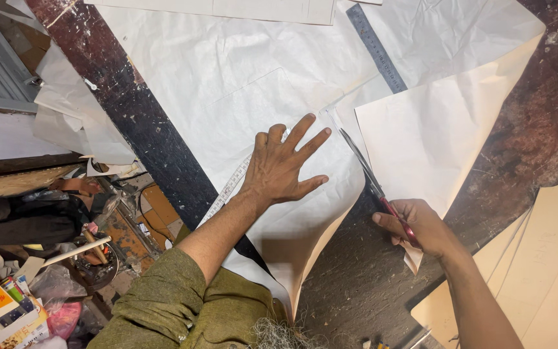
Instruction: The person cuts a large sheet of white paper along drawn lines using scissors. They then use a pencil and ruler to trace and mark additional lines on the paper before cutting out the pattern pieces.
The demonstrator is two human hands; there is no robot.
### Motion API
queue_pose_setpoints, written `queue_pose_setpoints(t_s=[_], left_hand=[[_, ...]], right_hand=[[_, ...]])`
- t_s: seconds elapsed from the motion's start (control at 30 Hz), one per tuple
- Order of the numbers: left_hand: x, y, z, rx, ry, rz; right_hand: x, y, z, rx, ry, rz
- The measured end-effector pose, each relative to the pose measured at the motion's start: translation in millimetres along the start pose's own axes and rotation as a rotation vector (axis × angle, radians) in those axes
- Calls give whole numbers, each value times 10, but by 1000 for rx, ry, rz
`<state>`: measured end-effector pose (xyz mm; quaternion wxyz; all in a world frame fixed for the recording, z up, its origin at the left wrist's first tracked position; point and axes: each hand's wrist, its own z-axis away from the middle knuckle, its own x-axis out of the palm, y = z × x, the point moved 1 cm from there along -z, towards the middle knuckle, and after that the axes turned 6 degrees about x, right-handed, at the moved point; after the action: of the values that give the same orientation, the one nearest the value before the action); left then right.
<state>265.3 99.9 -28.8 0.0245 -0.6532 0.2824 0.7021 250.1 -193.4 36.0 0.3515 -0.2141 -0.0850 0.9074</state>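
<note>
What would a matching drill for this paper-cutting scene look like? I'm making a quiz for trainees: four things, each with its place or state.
Things:
1. left hand
2. right hand
3. steel ruler
4. tape measure

Places or states:
a. lies at the top, across the sheets
b. pressed flat on the white paper, fingers spread
c. runs under the wrist, along the paper
d. grips the red-handled scissors

Pairs: 1-b, 2-d, 3-a, 4-c

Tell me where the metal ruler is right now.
In the head view the metal ruler lies slanted at the top, right of centre, on the white paper, beyond the scissors held in the right hand.
</note>
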Motion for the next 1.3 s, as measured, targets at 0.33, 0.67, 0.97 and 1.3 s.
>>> queue_pose_setpoints(t_s=[0.33,0.67,0.97,1.3], left_hand=[[15,-63,-21,10,3,5],[29,-59,-26,4,-1,6],[36,-91,-24,1,-15,15],[-116,-30,386,19,73,85]], right_hand=[[39,-72,-69,-20,42,29],[80,-224,-162,-57,67,24],[137,-379,-204,-43,103,38],[516,-227,320,29,262,60]])
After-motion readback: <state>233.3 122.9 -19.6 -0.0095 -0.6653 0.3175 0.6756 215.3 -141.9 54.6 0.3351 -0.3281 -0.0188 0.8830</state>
